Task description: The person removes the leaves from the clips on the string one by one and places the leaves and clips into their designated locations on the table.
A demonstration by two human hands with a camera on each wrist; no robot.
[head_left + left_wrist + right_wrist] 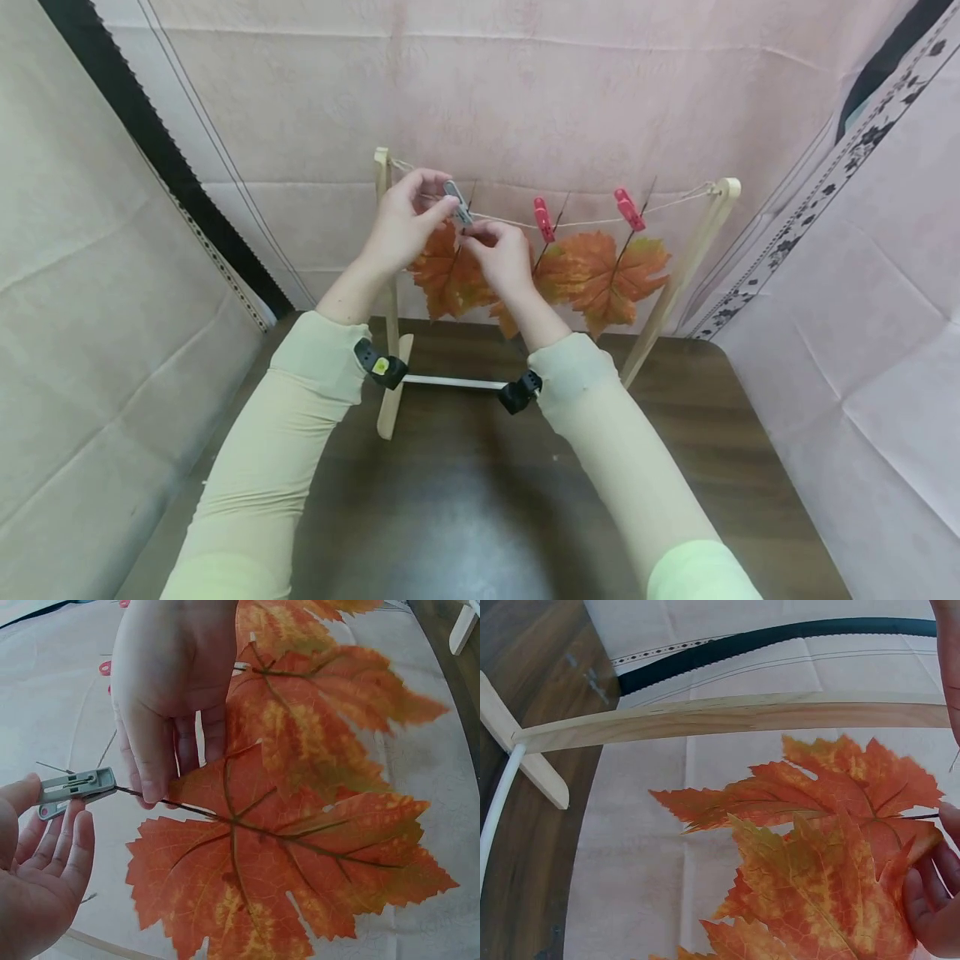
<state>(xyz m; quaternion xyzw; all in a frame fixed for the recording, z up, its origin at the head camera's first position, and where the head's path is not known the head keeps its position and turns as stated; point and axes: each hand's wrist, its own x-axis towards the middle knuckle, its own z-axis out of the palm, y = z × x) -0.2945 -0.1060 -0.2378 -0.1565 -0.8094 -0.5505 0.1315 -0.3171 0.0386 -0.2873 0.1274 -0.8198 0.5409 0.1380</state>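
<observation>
My left hand pinches a grey-green clothespin between thumb and fingers, near the left end of a string. In the left wrist view the clothespin sits at the dark stem of an orange artificial maple leaf. My right hand holds that stem between thumb and fingertips, just below the clothespin. The leaf hangs beside my right hand in the right wrist view. Whether the clothespin also grips the string, I cannot tell.
Two red clothespins, one nearer and one farther right, hold more orange leaves on the string. A wooden right post and left post carry it, with a white rod low between. Pale cloth surrounds the dark table.
</observation>
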